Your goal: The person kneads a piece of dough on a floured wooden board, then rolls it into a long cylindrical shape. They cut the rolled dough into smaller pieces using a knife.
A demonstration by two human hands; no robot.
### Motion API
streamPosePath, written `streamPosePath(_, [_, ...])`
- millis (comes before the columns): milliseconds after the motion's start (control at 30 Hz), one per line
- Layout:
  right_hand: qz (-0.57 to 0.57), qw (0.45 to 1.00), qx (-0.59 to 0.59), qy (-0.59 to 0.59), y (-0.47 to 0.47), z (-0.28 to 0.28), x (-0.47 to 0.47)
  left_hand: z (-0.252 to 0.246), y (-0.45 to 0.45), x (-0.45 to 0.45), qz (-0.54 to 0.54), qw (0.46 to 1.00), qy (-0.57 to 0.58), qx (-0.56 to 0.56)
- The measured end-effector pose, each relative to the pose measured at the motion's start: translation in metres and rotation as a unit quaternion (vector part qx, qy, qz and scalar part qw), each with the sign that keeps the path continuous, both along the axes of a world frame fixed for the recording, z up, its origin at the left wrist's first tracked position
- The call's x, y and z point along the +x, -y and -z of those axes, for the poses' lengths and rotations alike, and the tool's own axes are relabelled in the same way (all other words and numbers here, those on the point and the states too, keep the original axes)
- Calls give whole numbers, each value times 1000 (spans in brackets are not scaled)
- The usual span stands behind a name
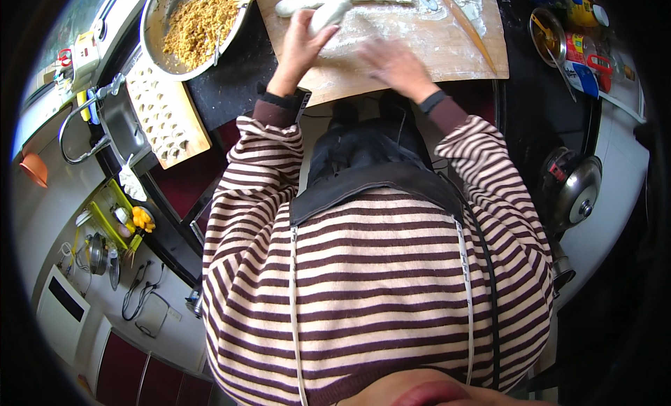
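Note:
My left hand [306, 46] grips a thick piece of pale dough [330, 17] above a floured wooden board [440, 60]. To its right, my right hand [393, 62] is blurred, its fingers spread over the board, with nothing seen in it. Behind the held piece, a long roll of dough [299, 6] lies across the board's far part. A tapered wooden rolling pin [466, 31] lies slantwise on the right of the board, with white flour around it. Left of the board stands a large metal bowl [148, 52] of crumbly yellow-brown filling [202, 25], a utensil handle resting inside.
At the left, a wooden board [196, 138] with rows of small dumplings lies partly over the metal sink [123, 123] near a curved faucet [63, 133]. On the right counter are a small metal bowl [534, 39], bottles and a lidded pan [582, 196].

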State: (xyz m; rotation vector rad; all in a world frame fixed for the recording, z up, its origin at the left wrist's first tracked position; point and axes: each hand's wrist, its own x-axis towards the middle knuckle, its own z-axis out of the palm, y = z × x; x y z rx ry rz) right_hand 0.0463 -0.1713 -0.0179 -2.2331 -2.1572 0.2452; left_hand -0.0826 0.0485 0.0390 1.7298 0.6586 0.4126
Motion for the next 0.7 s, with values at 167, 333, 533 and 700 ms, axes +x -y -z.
streamPosePath(167, [219,968,77,-99,44,-2,75,24,48,23,106,976,12,190])
streamPosePath(333, [184,943,147,-235,36,-10,73,39,75,17,179,913,-66,361])
streamPosePath(533, [73,980,115,-142,3,-17,64,30,54,-11,175,850,-154,472])
streamPosePath(700, [122,973,157,-113,14,-21,87,26,39,-13,146,845,-185,479])
